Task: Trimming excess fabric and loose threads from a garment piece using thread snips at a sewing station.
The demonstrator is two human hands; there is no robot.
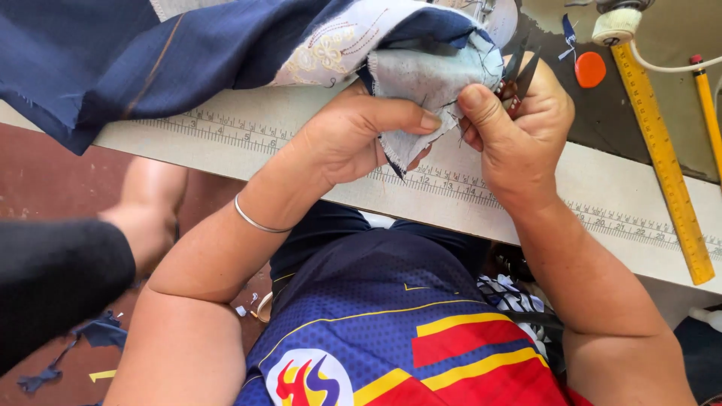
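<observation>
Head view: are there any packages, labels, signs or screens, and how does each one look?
No packages, labels, signs or screens.
Printed scale: dark ruler marks along the white table edge.
Yellow ruler: long strip lying on the table at the right.
Shirt emblem: round white patch with red, yellow and purple shapes.

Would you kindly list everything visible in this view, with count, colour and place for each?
Cloth: one, dark blue with a pale embroidered patch, across the table's top left, its grey edge pinched by both hands.
Snips: one pair, dark, in the right hand.
Ruler: one, yellow, on the table at right.
Pencil: one, yellow, far right.
Chalk: one, orange, near the ruler's top.
Table: one, pale with a printed scale along its edge.
Scraps: several, blue, on the floor at left.
Another person's sleeve: one, black, left edge.
Bangle: one, silver, left wrist.
Left hand: pinching cloth.
Right hand: pinching cloth, holding snips.
</observation>
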